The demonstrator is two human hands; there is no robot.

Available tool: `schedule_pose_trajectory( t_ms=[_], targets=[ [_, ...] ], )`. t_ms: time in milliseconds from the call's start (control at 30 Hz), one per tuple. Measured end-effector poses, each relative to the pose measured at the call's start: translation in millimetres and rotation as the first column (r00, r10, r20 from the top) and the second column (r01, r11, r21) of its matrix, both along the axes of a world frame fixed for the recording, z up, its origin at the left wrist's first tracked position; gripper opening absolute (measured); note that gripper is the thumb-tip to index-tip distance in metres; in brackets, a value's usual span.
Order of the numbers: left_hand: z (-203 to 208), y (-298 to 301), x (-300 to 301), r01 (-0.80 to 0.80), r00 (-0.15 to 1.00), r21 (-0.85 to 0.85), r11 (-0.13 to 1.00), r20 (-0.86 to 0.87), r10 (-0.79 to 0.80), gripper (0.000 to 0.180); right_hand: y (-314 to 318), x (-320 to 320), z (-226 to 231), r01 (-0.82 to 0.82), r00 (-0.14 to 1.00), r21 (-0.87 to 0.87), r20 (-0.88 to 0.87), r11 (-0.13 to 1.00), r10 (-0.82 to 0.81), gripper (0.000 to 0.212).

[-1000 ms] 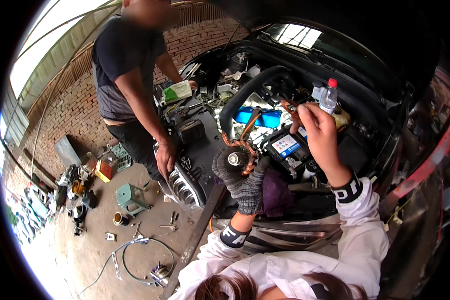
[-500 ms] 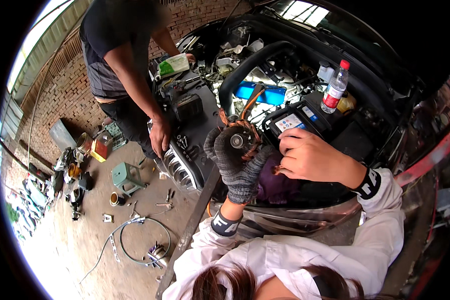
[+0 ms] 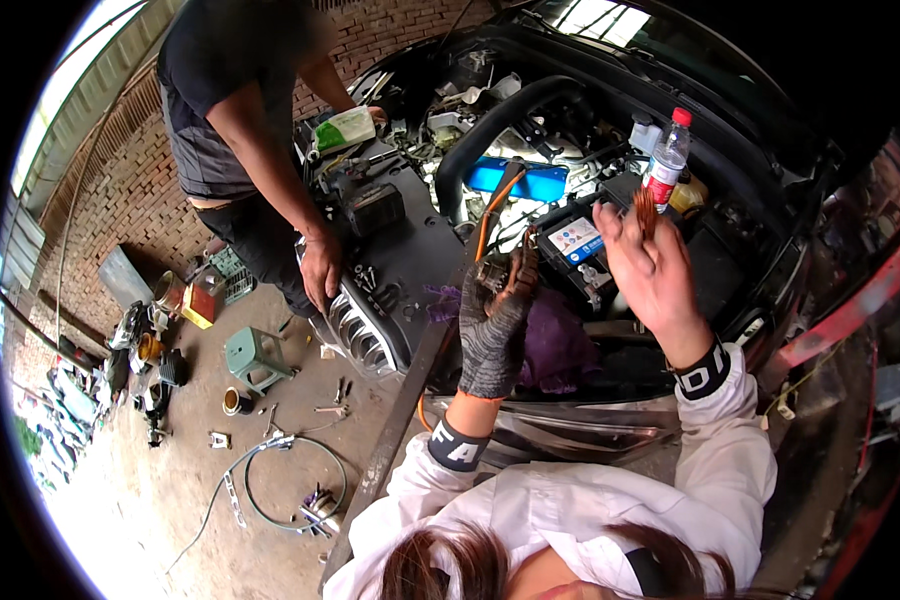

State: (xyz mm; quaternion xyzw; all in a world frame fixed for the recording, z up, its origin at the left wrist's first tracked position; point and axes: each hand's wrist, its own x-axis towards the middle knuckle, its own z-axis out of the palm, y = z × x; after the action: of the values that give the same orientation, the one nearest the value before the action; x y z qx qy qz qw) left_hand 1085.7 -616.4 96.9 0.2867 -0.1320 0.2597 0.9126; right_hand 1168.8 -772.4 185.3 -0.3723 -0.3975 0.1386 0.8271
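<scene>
My left hand (image 3: 490,335), in a dark grey knit glove, is closed round a round metal part with copper wire (image 3: 494,272). The glove hides much of that part. My right hand (image 3: 655,275), bare, is raised over the car battery with a small tuft of copper wire strands (image 3: 646,214) pinched between its fingers. A purple cloth (image 3: 560,345) lies just right of my left hand. Behind that hand an orange cable (image 3: 488,222) runs along a long dark metal bar (image 3: 390,440).
Around my hands is an open engine bay with a battery (image 3: 580,240), a blue lit work lamp (image 3: 518,180) and a red-capped bottle (image 3: 667,160). At left a person (image 3: 260,150) leans on the car by a headlight (image 3: 355,335). A green stool (image 3: 258,358) and a coiled cable (image 3: 295,480) are on the floor.
My right hand has moved away from the part, up and to the right, turning palm inward with the copper strands. My left hand has tilted the part, so its round face shows less.
</scene>
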Motion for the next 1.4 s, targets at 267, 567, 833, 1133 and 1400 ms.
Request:
schedule_pose_trajectory(
  t_ms=[267, 567, 833, 1133, 1400],
  targets=[
    [-35, 12, 5, -0.218, 0.976, 0.324, 0.921, 0.080, 0.203, 0.064, 9, 20, 28, 0.466, 0.878, -0.326, 0.059, 0.822, -0.474, 0.026],
    [-14, 24, -9, -0.430, 0.897, 0.516, 0.741, 0.147, 0.417, 0.089, -25, 27, 22, 0.904, -0.195, 0.109, 0.966, 0.414, 0.171, 0.018],
    [-15, 40, -2, -0.441, 0.878, 0.717, 0.540, 0.221, 0.424, 0.090, -28, -21, 14, 0.591, 0.184, -0.453, 0.881, 0.668, 0.436, 0.017],
    [-29, 26, 10, -0.384, 0.866, 0.707, 0.594, 0.052, 0.497, 0.075, -15, -28, 21, 0.311, 0.784, -0.502, 0.616, 0.807, 0.081, 0.016],
    [-28, 23, 0, -0.463, 0.795, 0.773, 0.433, 0.146, 0.589, 0.080, 5, -10, 12, 0.837, 0.383, -0.155, 0.851, 0.524, -0.360, 0.008]
  ],
)
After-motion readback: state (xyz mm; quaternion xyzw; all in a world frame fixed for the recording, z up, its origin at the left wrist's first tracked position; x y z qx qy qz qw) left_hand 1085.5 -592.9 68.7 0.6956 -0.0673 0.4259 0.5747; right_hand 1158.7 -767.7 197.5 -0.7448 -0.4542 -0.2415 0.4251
